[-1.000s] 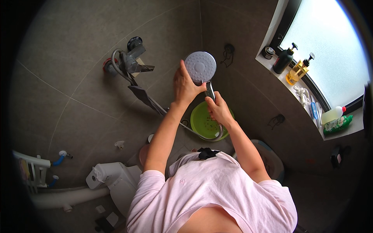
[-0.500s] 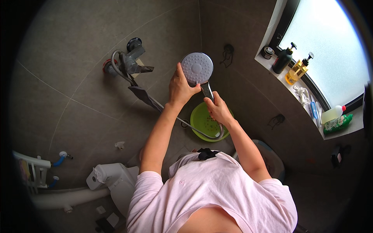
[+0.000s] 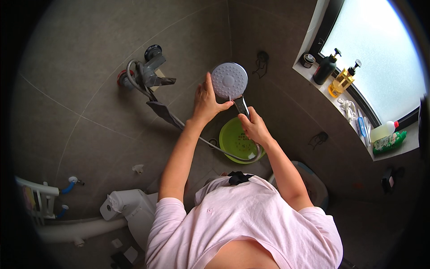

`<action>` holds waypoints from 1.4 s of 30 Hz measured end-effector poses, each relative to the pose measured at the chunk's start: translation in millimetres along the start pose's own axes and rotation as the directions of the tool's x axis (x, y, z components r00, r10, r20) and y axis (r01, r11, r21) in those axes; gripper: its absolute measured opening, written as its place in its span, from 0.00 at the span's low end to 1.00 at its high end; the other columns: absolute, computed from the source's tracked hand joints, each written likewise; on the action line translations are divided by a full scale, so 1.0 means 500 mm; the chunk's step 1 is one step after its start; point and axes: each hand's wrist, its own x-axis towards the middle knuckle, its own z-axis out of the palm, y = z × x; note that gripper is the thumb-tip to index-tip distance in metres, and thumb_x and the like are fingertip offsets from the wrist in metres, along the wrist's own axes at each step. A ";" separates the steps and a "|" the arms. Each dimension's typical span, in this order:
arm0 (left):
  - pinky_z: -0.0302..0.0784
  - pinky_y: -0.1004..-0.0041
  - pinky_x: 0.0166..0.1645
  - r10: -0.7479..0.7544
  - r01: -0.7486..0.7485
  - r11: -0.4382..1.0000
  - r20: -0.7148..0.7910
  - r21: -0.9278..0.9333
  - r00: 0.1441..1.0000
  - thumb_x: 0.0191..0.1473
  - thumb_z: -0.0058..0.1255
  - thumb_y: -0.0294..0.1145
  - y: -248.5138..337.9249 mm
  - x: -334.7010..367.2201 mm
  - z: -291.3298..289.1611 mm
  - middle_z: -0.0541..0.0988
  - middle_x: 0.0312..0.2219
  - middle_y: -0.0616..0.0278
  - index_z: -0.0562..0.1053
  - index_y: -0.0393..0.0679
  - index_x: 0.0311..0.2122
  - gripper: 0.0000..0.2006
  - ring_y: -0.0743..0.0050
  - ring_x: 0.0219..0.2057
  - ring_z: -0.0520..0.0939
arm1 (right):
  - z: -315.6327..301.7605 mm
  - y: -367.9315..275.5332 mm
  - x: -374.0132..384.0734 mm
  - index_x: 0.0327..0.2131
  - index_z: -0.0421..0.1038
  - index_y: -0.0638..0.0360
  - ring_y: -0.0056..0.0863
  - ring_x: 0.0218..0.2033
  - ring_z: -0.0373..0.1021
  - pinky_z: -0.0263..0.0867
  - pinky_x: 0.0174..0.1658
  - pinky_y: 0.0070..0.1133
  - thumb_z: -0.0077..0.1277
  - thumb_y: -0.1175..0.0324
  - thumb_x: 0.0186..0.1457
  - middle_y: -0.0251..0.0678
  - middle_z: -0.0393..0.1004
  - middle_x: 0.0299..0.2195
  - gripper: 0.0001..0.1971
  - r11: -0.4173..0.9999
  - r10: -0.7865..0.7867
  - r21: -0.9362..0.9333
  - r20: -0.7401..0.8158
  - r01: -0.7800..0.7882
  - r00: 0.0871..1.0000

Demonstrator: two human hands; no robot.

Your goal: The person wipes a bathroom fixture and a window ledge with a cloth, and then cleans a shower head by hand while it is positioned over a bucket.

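Observation:
A round shower head [image 3: 229, 80] with a pale grey nubbed face is held up in front of me, its face turned toward me. My right hand [image 3: 255, 127] is wrapped round its chrome handle. At the head's left edge, my left hand [image 3: 206, 101] grips it, the thumb by the neck and the other fingers partly hidden behind. A grey flexible hose [image 3: 201, 137] runs from below my right hand, across to a dark wall tap [image 3: 154, 77] on the left. Under my hands, a lime-green basin [image 3: 229, 142] sits on the floor, partly covered by my right hand and the hose.
Pump bottles [image 3: 325, 69], a green bottle [image 3: 389, 142] and small items line the window ledge [image 3: 309, 72] at right. Dark hooks [image 3: 262, 57] are on the wall. A white toilet [image 3: 134, 207] stands lower left, near a white rack [image 3: 45, 190]. Another tub [image 3: 313, 179] is right of me.
The shower head and both hands have shifted very slightly, the head a little to the right. Both hands keep their hold.

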 end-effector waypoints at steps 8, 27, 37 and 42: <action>0.60 0.59 0.55 -0.027 0.033 0.997 0.090 -0.064 0.996 0.26 0.68 0.47 -0.030 0.009 -0.020 0.64 0.50 0.40 0.46 0.36 0.59 0.57 0.43 0.50 0.67 | -0.010 0.001 -0.002 0.30 0.56 0.58 0.17 0.12 0.57 0.53 0.15 0.20 0.45 0.58 0.57 0.29 0.60 0.13 0.14 0.997 0.006 -0.076 0.052 -0.002 0.999; 0.65 0.59 0.52 -0.100 0.098 0.987 -0.006 -0.129 0.995 0.24 0.69 0.47 -0.012 0.004 -0.004 0.63 0.49 0.38 0.44 0.36 0.58 0.59 0.42 0.50 0.67 | 0.012 0.000 0.004 0.31 0.54 0.59 0.23 0.13 0.59 0.54 0.17 0.25 0.44 0.58 0.57 0.36 0.62 0.14 0.15 0.991 -0.013 -0.135 0.034 0.017 0.999; 0.66 0.58 0.51 -0.140 0.129 0.979 -0.063 -0.159 0.988 0.24 0.69 0.48 -0.009 0.009 0.006 0.61 0.49 0.37 0.43 0.35 0.58 0.60 0.41 0.49 0.67 | 0.031 0.002 0.012 0.32 0.56 0.60 0.25 0.13 0.61 0.57 0.17 0.25 0.44 0.58 0.57 0.38 0.64 0.15 0.15 0.990 -0.051 -0.130 0.005 0.051 0.999; 0.62 0.58 0.54 -0.093 0.089 0.989 -0.021 -0.120 0.995 0.25 0.69 0.47 -0.004 0.017 0.004 0.61 0.49 0.37 0.41 0.34 0.59 0.61 0.42 0.51 0.65 | 0.033 0.016 0.014 0.30 0.56 0.58 0.18 0.12 0.58 0.54 0.15 0.20 0.45 0.58 0.56 0.30 0.61 0.14 0.14 1.000 -0.028 0.002 0.023 0.028 0.999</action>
